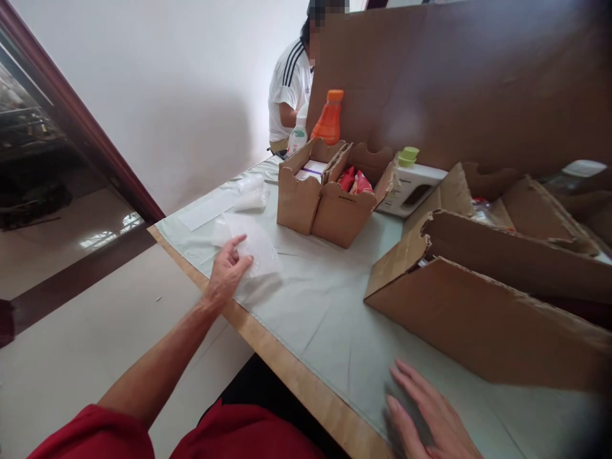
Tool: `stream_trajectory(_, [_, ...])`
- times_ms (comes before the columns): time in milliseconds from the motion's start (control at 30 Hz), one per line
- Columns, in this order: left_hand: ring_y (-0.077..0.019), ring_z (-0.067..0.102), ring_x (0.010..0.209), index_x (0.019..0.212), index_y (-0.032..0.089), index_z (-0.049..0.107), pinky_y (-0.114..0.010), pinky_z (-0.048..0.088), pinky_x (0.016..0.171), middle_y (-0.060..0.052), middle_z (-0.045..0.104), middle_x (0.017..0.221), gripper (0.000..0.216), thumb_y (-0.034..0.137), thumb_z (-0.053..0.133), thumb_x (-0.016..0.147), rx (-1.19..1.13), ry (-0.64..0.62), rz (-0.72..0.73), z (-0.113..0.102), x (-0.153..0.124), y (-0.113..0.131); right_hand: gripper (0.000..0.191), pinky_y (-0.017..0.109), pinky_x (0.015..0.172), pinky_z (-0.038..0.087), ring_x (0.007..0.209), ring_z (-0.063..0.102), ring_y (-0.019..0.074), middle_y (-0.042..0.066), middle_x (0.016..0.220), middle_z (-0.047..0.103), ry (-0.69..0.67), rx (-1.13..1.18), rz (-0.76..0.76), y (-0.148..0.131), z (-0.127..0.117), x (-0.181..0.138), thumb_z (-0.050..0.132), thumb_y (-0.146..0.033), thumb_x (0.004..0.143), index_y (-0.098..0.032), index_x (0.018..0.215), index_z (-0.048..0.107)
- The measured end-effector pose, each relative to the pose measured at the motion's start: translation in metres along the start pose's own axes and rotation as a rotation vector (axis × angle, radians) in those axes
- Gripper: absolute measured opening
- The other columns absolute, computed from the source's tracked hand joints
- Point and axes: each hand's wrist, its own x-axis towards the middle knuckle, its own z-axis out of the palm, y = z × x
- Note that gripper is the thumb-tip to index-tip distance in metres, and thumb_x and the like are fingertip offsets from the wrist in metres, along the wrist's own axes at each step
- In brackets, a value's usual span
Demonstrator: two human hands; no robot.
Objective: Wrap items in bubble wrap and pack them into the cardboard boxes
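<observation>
My left hand (228,271) reaches out to a clear plastic bag (255,252) lying on the pale tablecloth (325,312) near the table's left edge. Its fingers curl onto the bag's near corner, index finger extended over it. My right hand (428,417) lies flat on the cloth at the near edge, fingers stretched out and apart, holding nothing. It rests just in front of a long brown cardboard box (482,299).
Two small open cardboard boxes (329,197) hold red packets and a white item. Behind them stand an orange bottle (329,118) and a white bottle (298,132). More clear bags (251,197) lie further back. A large cardboard sheet (468,76) stands upright; a person in a white shirt (289,89) sits beyond.
</observation>
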Motion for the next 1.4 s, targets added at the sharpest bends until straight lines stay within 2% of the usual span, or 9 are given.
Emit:
stream_trajectory(167, [-0.0093, 0.049, 0.057, 0.118, 0.014, 0.072, -0.022, 0.039, 0.058, 0.005, 0.054, 0.063, 0.053, 0.038, 0.075, 0.071, -0.407, -0.346, -0.274, 0.017, -0.086, 0.007, 0.074, 0.055, 0.106, 0.055, 0.139, 0.055, 0.0348, 0.016, 0.155, 0.052, -0.039, 0.027, -0.116, -0.044, 0.006, 0.038, 0.054, -0.028, 0.101, -0.028, 0.166, 0.019])
stream_trajectory(300, [-0.0108, 0.057, 0.064, 0.112, 0.017, 0.075, -0.023, 0.044, 0.063, -0.001, 0.068, 0.076, 0.050, 0.039, 0.086, 0.069, -0.627, -0.570, -0.453, 0.031, -0.142, 0.004, 0.086, 0.055, 0.103, 0.055, 0.144, 0.049, 0.0370, 0.022, 0.161, 0.043, -0.084, 0.077, -0.230, -0.064, 0.021, 0.033, 0.057, -0.025, 0.095, -0.023, 0.168, 0.013])
stream_trajectory(533, [-0.0160, 0.064, 0.081, 0.127, 0.019, 0.070, -0.030, 0.050, 0.080, -0.004, 0.071, 0.091, 0.062, 0.047, 0.088, 0.074, -0.598, -0.945, -0.438, 0.027, -0.165, 0.001, 0.044, 0.046, 0.098, 0.056, 0.124, 0.065, 0.0297, 0.013, 0.142, 0.064, 0.022, 0.138, -0.114, -0.070, 0.003, -0.003, 0.056, -0.017, 0.095, -0.027, 0.137, 0.064])
stream_trajectory(700, [-0.0198, 0.067, 0.086, 0.135, 0.018, 0.063, -0.036, 0.053, 0.085, -0.005, 0.071, 0.089, 0.055, 0.047, 0.070, 0.089, -0.308, -0.826, -0.195, 0.000, -0.152, -0.019, 0.044, 0.048, 0.100, 0.054, 0.126, 0.063, 0.0297, 0.008, 0.132, 0.072, -0.118, 0.126, -0.087, -0.057, -0.010, -0.013, 0.056, -0.014, 0.088, -0.027, 0.127, 0.071])
stream_trajectory(867, [-0.0329, 0.054, 0.137, 0.143, 0.025, 0.059, -0.053, 0.047, 0.112, -0.015, 0.055, 0.152, 0.059, 0.019, 0.065, 0.085, 0.191, -0.600, 0.413, -0.008, -0.165, -0.029, 0.050, 0.049, 0.103, 0.050, 0.124, 0.064, 0.0281, 0.010, 0.131, 0.073, -0.268, 0.172, -0.019, -0.074, -0.004, -0.012, 0.050, -0.007, 0.081, -0.023, 0.122, 0.073])
stream_trajectory(967, [-0.0327, 0.045, 0.148, 0.154, 0.028, 0.047, -0.054, 0.041, 0.119, -0.013, 0.053, 0.156, 0.072, 0.013, 0.062, 0.085, 0.234, -0.616, 0.684, 0.005, -0.177, -0.033, 0.040, 0.048, 0.102, 0.049, 0.121, 0.065, 0.0280, 0.009, 0.125, 0.075, -0.241, 0.213, 0.067, -0.085, -0.003, -0.005, 0.054, -0.010, 0.083, -0.023, 0.116, 0.074])
stream_trajectory(1100, [-0.0241, 0.071, 0.103, 0.137, 0.022, 0.061, -0.039, 0.057, 0.092, -0.009, 0.076, 0.113, 0.044, 0.022, 0.057, 0.093, 0.208, -0.496, 0.531, 0.027, -0.173, -0.033, 0.012, 0.041, 0.090, 0.054, 0.100, 0.071, 0.0250, 0.005, 0.103, 0.079, -0.115, 0.265, 0.176, -0.085, 0.000, 0.004, 0.063, -0.020, 0.087, -0.024, 0.092, 0.073])
stream_trajectory(1267, [-0.0163, 0.057, 0.066, 0.141, 0.012, 0.056, -0.029, 0.047, 0.069, 0.003, 0.059, 0.072, 0.053, 0.031, 0.055, 0.091, 0.252, -0.466, 0.212, 0.040, -0.151, -0.019, 0.020, 0.041, 0.088, 0.056, 0.096, 0.070, 0.0243, 0.009, 0.104, 0.076, 0.081, 0.264, 0.317, -0.083, -0.002, -0.007, 0.056, -0.030, 0.099, -0.021, 0.114, 0.067])
stream_trajectory(1400, [-0.0146, 0.052, 0.064, 0.148, 0.014, 0.049, -0.027, 0.041, 0.067, 0.007, 0.053, 0.069, 0.063, 0.028, 0.060, 0.088, 0.285, -0.501, 0.157, 0.040, -0.143, -0.010, 0.019, 0.044, 0.094, 0.054, 0.105, 0.068, 0.0255, 0.008, 0.109, 0.075, 0.148, 0.211, 0.098, -0.092, -0.010, -0.014, 0.056, -0.022, 0.100, -0.023, 0.114, 0.067])
